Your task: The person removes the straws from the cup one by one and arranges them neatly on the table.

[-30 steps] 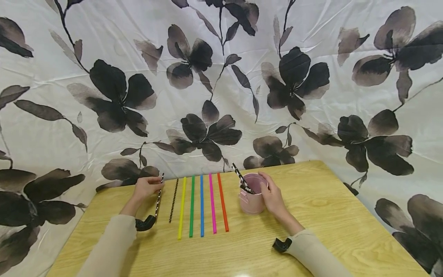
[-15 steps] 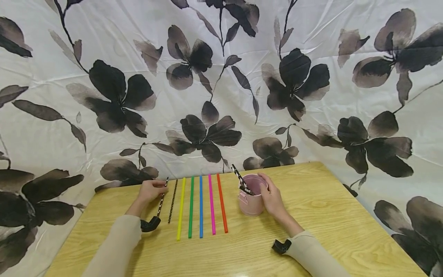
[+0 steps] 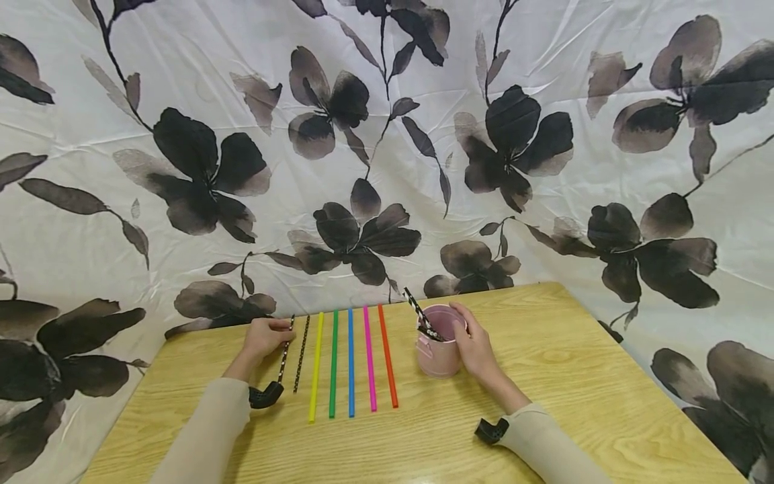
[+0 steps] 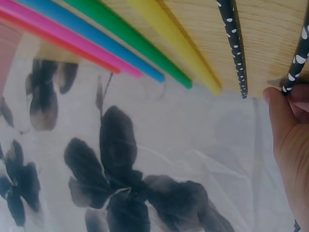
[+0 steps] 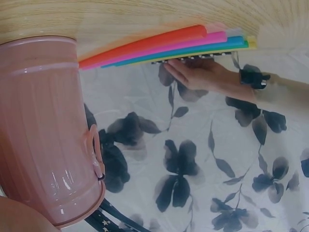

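Note:
My left hand (image 3: 264, 338) pinches a black straw with white spots (image 3: 283, 364) near its far end, at the left of a row of straws. Beside it lies a thinner-looking black patterned straw (image 3: 301, 355). Yellow (image 3: 316, 368), green (image 3: 334, 366), blue (image 3: 351, 366), pink (image 3: 370, 359) and red straws (image 3: 388, 356) follow to the right, roughly parallel. My right hand (image 3: 476, 341) grips the right side of a pink bucket (image 3: 437, 361), which stands upright. Black-and-white straws (image 3: 416, 304) lean out of it to the left. In the right wrist view the bucket (image 5: 43, 130) hides most of that hand.
The wooden table (image 3: 423, 447) ends at the back against a white cloth (image 3: 387, 128) with dark flowers. A small handle (image 5: 94, 150) sticks out from the bucket's side. Black wrist mounts (image 3: 266, 395) sit at both sleeves.
My left hand has shifted right with the spotted straw, bringing it closer to the neighbouring black straw and lower at the back edge. The right hand and bucket stay put.

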A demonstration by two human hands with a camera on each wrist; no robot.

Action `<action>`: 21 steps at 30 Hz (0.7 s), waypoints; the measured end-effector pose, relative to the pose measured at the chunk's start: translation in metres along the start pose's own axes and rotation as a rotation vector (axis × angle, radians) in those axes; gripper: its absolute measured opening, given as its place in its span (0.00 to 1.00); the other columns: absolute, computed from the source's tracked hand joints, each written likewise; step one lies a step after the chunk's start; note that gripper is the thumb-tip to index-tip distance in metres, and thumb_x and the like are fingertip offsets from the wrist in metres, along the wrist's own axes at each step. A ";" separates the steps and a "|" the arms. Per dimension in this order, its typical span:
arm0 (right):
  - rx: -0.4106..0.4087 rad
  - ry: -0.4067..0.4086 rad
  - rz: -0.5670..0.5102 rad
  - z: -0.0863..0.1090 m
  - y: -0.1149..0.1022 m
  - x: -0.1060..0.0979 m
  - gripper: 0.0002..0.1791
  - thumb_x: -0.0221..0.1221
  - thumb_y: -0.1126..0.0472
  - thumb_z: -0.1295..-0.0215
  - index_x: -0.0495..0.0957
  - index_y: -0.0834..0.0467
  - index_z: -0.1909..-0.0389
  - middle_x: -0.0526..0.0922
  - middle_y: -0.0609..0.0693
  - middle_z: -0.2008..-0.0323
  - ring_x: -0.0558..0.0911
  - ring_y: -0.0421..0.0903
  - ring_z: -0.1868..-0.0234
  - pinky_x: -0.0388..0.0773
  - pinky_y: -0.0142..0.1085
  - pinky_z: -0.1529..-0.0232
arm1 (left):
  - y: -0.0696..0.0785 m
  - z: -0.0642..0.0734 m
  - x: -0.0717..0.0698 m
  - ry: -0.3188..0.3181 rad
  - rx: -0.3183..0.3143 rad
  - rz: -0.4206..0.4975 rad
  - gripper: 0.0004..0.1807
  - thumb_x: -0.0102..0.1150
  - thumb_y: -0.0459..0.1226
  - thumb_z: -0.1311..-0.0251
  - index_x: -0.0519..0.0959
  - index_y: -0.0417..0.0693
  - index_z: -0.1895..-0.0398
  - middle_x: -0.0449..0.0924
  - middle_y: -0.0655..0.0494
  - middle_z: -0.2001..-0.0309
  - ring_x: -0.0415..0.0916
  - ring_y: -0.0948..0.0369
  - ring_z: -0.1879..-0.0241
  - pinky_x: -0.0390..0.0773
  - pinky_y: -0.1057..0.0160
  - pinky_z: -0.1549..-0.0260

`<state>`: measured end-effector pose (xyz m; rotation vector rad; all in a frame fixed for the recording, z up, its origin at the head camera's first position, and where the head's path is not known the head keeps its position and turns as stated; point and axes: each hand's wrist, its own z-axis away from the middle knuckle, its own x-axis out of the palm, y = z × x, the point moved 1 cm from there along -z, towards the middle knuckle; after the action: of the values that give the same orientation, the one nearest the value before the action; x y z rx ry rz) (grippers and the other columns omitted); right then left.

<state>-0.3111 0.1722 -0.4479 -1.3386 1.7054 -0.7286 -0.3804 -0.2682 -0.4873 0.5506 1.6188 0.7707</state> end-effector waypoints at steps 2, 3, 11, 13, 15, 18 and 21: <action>0.005 -0.003 0.003 0.000 0.000 0.000 0.19 0.43 0.65 0.34 0.65 0.58 0.42 0.71 0.59 0.47 0.69 0.53 0.46 0.66 0.49 0.50 | 0.000 0.000 0.000 -0.005 -0.001 -0.025 0.18 0.66 0.38 0.56 0.80 0.37 0.60 0.80 0.49 0.70 0.75 0.58 0.71 0.75 0.63 0.72; 0.007 -0.002 0.004 0.001 0.001 0.000 0.19 0.44 0.65 0.34 0.65 0.58 0.42 0.71 0.60 0.47 0.69 0.53 0.46 0.66 0.49 0.49 | 0.000 0.000 0.000 -0.006 -0.003 -0.034 0.18 0.66 0.38 0.56 0.80 0.38 0.61 0.80 0.50 0.70 0.75 0.58 0.71 0.75 0.62 0.72; -0.001 0.010 -0.001 -0.002 0.001 -0.001 0.19 0.44 0.65 0.34 0.65 0.58 0.42 0.70 0.59 0.47 0.68 0.54 0.45 0.65 0.49 0.48 | 0.001 -0.005 0.001 -0.025 0.043 -0.043 0.17 0.65 0.38 0.54 0.80 0.38 0.60 0.80 0.51 0.69 0.75 0.58 0.71 0.75 0.60 0.71; -0.001 0.006 -0.003 -0.002 0.001 -0.001 0.19 0.44 0.65 0.34 0.65 0.59 0.42 0.70 0.60 0.47 0.68 0.54 0.46 0.65 0.49 0.48 | 0.001 -0.003 0.001 -0.030 0.033 -0.046 0.17 0.65 0.38 0.54 0.80 0.38 0.61 0.80 0.51 0.70 0.75 0.58 0.72 0.75 0.61 0.72; -0.001 0.001 -0.001 -0.002 0.001 -0.001 0.19 0.44 0.65 0.34 0.65 0.61 0.42 0.70 0.60 0.47 0.68 0.54 0.46 0.65 0.49 0.48 | 0.002 -0.001 0.001 -0.033 0.026 -0.055 0.17 0.65 0.38 0.54 0.80 0.38 0.61 0.80 0.52 0.71 0.74 0.58 0.71 0.75 0.61 0.71; 0.006 -0.002 0.001 -0.001 0.001 0.000 0.19 0.44 0.65 0.34 0.65 0.60 0.42 0.70 0.60 0.47 0.68 0.53 0.46 0.64 0.49 0.48 | 0.002 0.002 0.001 -0.035 0.029 -0.070 0.17 0.65 0.38 0.54 0.80 0.37 0.61 0.80 0.51 0.71 0.74 0.58 0.71 0.75 0.61 0.71; 0.010 -0.004 0.000 0.000 0.002 0.000 0.19 0.44 0.65 0.34 0.65 0.57 0.42 0.71 0.59 0.47 0.68 0.52 0.46 0.65 0.48 0.48 | 0.002 0.003 0.002 -0.030 0.033 -0.080 0.18 0.65 0.38 0.54 0.80 0.37 0.60 0.80 0.51 0.71 0.74 0.58 0.70 0.74 0.60 0.70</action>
<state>-0.3120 0.1724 -0.4492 -1.3319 1.6970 -0.7332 -0.3779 -0.2653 -0.4872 0.5151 1.6184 0.6745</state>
